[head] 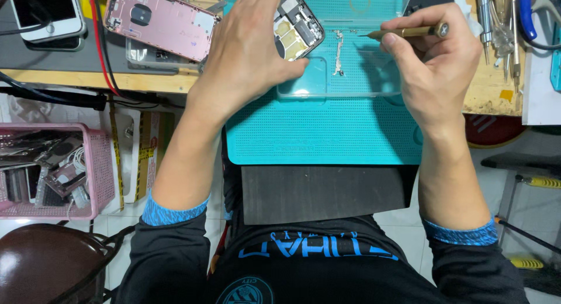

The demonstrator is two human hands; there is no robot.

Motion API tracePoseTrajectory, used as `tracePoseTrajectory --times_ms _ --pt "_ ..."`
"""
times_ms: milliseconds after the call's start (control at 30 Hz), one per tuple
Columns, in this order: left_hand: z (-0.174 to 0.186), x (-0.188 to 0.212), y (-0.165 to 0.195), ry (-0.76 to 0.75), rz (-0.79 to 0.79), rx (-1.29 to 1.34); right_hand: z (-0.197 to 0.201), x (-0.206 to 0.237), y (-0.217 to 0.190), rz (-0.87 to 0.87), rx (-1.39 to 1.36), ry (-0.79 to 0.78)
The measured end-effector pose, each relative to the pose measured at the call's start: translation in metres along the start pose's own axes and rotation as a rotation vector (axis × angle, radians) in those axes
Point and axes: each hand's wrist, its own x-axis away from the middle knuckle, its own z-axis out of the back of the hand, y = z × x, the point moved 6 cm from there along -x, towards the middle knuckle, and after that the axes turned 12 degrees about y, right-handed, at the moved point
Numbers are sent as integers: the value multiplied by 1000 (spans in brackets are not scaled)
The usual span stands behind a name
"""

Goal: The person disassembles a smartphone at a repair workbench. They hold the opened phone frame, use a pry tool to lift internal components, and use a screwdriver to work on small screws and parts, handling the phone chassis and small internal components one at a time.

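- Near edge of the workbench (76,79): a teal perforated repair mat (321,134) overhangs toward the person, with a dark pad (321,193) below it.
- On the mat's middle lies a clear plastic tray (350,85), and a thin silvery strip part (338,52) lies on it, loose and apart from the phone.
- Left hand (245,52) is spread over an opened phone chassis (298,26) at the mat's far-left part, fingers wide and pressing it down; inner parts show at its right end, the rest is hidden under the hand.
- Right hand (435,58) pinches a brass-coloured precision screwdriver (409,31), fingers closed tight on the handle, tip pointing left toward the strip and not touching the chassis.
- Judgement: teardown looks partly done, with the phone open and one part out; internals remain in place.
- Far-left corner: a pink phone back housing (160,20) and a white phone (44,11).
- Far-right edge: a cluster of metal tools (497,29).
- Off the bench at left, a pink basket (102,163) holds scrap parts.
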Motion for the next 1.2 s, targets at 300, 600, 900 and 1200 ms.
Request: tracePoseTrajectory --times_ms 300,600,900,1200 --pt "17 6 2 59 17 -53 -16 -8 12 56 13 -86" --pt "43 6 4 168 -32 -53 -8 -12 17 143 -12 -83" --pt "31 11 1 156 -46 -47 -23 -11 11 200 96 -133" --pt "35 14 -1 181 -49 -56 -7 -13 10 227 37 -116"
